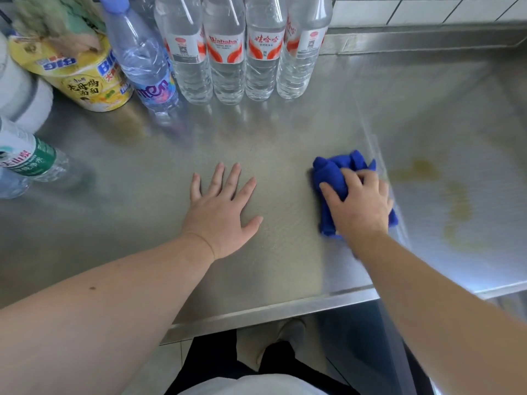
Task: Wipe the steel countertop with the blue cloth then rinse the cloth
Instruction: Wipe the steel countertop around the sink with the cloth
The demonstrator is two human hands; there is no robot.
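The bunched blue cloth [330,178] lies on the steel countertop [279,138], right of centre. My right hand [360,205] lies on top of it, with the fingers curled over the folds and gripping them. My left hand [221,212] rests flat on the bare steel to the left of the cloth, fingers spread. Yellowish stains [456,201] mark the steel just right of the cloth.
Several clear water bottles [228,52] stand in a row along the back. A yellow instant-noodle cup [82,78] and a green-labelled bottle [28,161] are at the left. The counter's front edge [271,312] runs below my arms, and a tiled wall [427,10] rises behind.
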